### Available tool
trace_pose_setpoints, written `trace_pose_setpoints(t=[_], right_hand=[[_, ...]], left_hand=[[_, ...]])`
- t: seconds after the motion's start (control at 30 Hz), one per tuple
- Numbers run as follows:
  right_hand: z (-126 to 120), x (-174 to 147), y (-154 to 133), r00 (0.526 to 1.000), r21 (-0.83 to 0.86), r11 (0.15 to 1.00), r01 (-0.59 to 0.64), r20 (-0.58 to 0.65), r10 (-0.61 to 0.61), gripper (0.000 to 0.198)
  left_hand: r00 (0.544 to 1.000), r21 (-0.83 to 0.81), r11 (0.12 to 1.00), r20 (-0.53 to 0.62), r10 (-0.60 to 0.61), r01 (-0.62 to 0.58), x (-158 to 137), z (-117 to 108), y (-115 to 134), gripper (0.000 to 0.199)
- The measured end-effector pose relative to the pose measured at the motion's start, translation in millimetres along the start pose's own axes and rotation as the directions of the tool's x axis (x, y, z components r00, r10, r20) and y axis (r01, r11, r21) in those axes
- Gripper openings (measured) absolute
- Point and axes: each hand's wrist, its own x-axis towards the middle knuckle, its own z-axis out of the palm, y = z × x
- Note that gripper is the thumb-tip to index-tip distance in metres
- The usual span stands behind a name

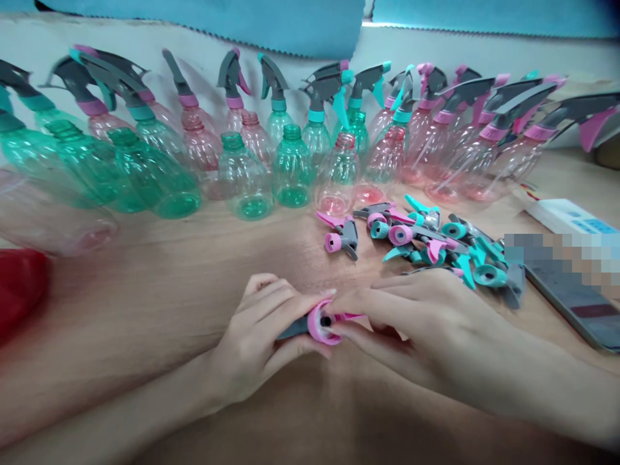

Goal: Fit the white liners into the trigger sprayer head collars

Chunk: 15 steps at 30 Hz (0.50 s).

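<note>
Low over the wooden table, my left hand (264, 326) is closed round a grey trigger spray head (294, 327). Its pink collar (312, 323) faces right, showing a dark hole inside a whitish ring. My right hand (411, 323) is closed, with thumb and index fingertips pressed together at the mouth of that collar. Whatever lies between those fingertips is too small or hidden to make out. A pink trigger (351, 316) shows just below the right index finger. Beyond the right hand lies a heap of loose spray heads (431, 236) in grey, pink and turquoise.
Capless green bottles (293, 168) and pink bottles (338, 174) stand in front of a row of bottles with spray heads fitted (317, 103). At the right lie a phone (571, 303) and a white box (566, 216). Something red (22, 290) sits at the left edge.
</note>
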Motion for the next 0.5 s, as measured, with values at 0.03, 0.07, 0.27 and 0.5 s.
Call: trace_pose_setpoints(t=[0.03,0.07,0.27,0.5], right_hand=[[0.4,0.5,-0.8,1.000,0.010,1.000,-0.003,0.001,0.003,0.008],[0.4,1.4,-1.5,1.000,0.031,1.000,-0.001,0.003,0.001,0.009],[-7.2,5.8,-1.4,0.992,0.161,0.985,0.060,0.102,-0.077,0.015],[-12.9,4.4,3.7,0.964,0.035,0.984,0.174,0.199,-0.178,0.017]], left_hand=[[1.000,0.005,1.000,0.008,0.005,-0.005,-0.4,-0.2,-0.3,0.038],[1.000,0.006,1.000,0.016,0.009,-0.009,-0.7,-0.4,-0.5,0.038],[0.995,-0.068,0.997,0.090,0.041,-0.035,0.9,-0.7,-2.3,0.036],[0.988,-0.116,0.991,0.128,0.087,-0.072,1.4,0.0,-4.2,0.035]])
